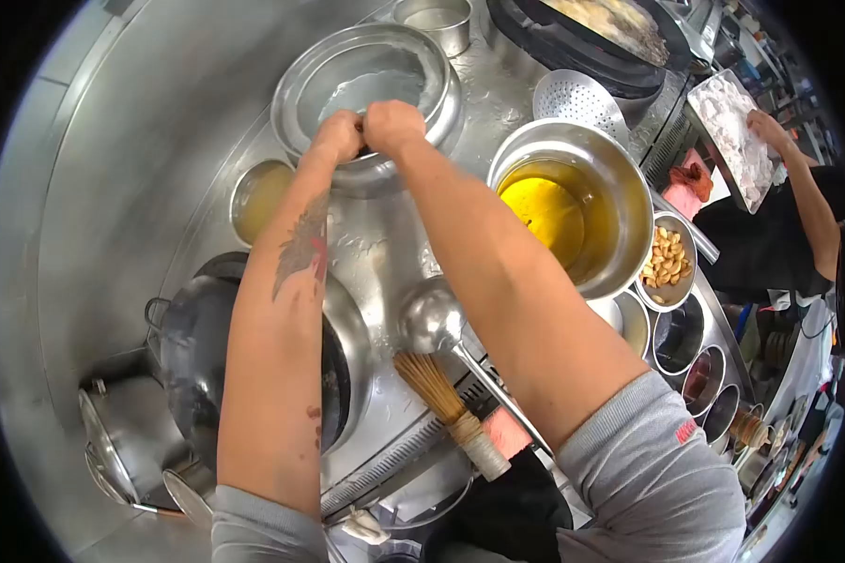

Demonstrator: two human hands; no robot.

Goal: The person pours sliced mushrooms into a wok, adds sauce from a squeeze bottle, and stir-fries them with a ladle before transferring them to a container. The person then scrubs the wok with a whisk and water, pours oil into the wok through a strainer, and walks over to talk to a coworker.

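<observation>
Broad-rimmed round steel pot (288,113), liquid (376,89) pooled inside, toward far side of metal counter (371,239)

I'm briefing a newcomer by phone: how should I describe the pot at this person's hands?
Find the steel counter, then the deep pot of yellow liquid. Farther off and to its left stands a wide, round metal pot, with the left hand and right hand at its near edge. Unlike that neighbour, it holds pale liquid.
</observation>
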